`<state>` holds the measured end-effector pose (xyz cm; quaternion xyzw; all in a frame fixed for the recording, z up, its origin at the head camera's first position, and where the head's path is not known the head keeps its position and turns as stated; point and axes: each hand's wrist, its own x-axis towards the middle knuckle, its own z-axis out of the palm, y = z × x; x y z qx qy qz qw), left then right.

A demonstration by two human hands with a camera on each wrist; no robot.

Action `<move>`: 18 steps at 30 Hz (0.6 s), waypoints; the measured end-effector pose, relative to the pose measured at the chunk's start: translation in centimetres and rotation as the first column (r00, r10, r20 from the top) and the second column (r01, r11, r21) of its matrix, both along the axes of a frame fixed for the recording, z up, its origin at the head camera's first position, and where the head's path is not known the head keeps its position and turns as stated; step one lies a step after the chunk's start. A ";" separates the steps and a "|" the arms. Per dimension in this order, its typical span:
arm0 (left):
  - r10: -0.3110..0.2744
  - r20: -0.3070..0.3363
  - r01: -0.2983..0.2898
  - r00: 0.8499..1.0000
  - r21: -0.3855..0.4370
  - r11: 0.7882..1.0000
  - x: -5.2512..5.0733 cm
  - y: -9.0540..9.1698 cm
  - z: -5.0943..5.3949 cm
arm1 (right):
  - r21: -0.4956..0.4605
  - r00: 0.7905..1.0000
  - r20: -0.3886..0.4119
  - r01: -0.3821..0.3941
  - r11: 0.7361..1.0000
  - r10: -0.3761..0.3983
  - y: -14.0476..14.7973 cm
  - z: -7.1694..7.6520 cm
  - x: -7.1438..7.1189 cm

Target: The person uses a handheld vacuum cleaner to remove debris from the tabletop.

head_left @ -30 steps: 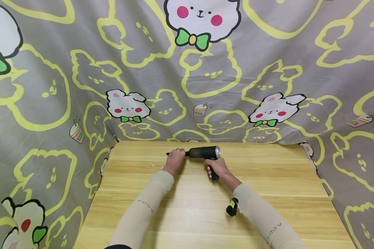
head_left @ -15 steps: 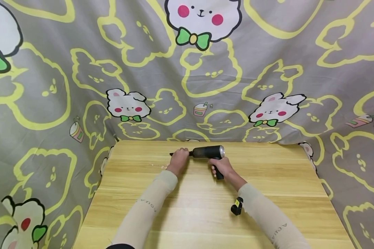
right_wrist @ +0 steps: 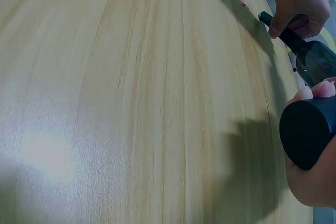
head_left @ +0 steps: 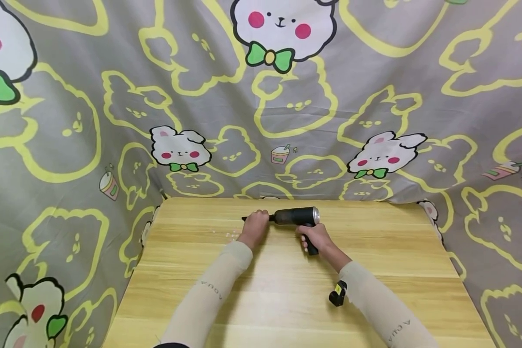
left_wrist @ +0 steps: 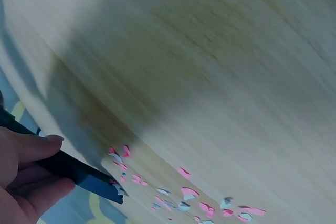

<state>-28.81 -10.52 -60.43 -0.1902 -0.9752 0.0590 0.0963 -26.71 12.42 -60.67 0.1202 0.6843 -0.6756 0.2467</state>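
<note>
A black handheld vacuum lies level over the back of the wooden table, its narrow nozzle toward the left. The right hand grips its handle; in the right wrist view those fingers curl round the handle. My left hand pinches the nozzle between thumb and fingers. Seen from the left wrist, the nozzle tip is beside scattered pink and pale blue paper bits, with some bits right at its mouth.
The wooden table meets a grey patterned curtain at its back and sides. A small black and yellow device sits at the right sleeve's cuff.
Both hands and the vacuum have shifted a little to the right, uncovering more paper bits to the left of the left hand. Both grips are unchanged.
</note>
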 end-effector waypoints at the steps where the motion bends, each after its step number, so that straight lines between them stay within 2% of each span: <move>1: -0.004 -0.001 0.004 1.000 0.006 1.000 0.0 0.1 0.0 | 0.000 1.000 -0.001 0.001 1.000 -0.001 0.1 0.1 0.1; 9: -0.022 -0.043 0.024 0.999 0.041 0.999 0.5 0.6 -0.3 | 0.020 1.000 -0.011 0.000 1.000 0.001 0.7 0.1 0.8; 18: -0.048 -0.123 0.051 0.991 0.023 0.998 1.2 1.1 -0.5 | 0.019 1.000 -0.016 -0.005 1.000 0.005 1.2 0.1 1.7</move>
